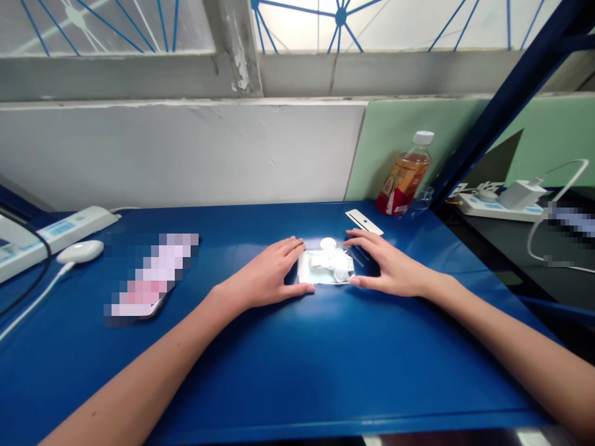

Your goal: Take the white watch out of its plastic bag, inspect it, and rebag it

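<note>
Packet between palm-down, curved hands

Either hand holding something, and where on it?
Nothing looks gripped: the left hand and right hand, both open, flank the small pale packet lying on the blue table, fingers at its left and right ends.

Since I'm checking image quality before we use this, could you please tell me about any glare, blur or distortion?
Head view: glare spots on the blue table beside the hands; small packet looks washed out, its fine detail unclear; upper window panes bright; phone at left pixelated; right side dark beneath the blue frame.
</note>
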Demonstrator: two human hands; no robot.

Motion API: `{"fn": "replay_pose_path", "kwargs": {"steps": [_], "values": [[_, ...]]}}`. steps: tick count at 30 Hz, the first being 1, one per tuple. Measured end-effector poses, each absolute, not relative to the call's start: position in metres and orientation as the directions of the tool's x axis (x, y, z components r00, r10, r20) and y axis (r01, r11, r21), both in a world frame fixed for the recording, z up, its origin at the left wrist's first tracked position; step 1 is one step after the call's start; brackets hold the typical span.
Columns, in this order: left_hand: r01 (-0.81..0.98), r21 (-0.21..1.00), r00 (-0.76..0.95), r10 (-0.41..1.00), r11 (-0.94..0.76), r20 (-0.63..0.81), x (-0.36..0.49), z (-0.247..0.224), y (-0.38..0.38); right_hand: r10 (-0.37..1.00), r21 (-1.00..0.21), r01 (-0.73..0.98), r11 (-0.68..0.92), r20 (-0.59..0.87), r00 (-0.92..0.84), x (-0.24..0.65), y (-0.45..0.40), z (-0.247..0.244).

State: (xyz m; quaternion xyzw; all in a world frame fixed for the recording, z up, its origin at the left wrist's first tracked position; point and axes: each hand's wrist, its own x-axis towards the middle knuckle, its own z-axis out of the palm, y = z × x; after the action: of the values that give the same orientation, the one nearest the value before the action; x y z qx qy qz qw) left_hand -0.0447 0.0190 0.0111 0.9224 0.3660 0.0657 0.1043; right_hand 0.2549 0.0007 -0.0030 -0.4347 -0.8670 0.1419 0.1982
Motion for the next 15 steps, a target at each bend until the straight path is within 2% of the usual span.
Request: {"fn": "replay_pose_path", "kwargs": {"steps": [15], "values": [[0.682, 0.223, 0.711, 0.702, -0.697, 0.021, -0.0412, 0.0109, 0.0169, 0.8, -0.434, 0.681, 0.59, 0.204, -0.564, 0.2536, 0.0016, -0.0038]]}}
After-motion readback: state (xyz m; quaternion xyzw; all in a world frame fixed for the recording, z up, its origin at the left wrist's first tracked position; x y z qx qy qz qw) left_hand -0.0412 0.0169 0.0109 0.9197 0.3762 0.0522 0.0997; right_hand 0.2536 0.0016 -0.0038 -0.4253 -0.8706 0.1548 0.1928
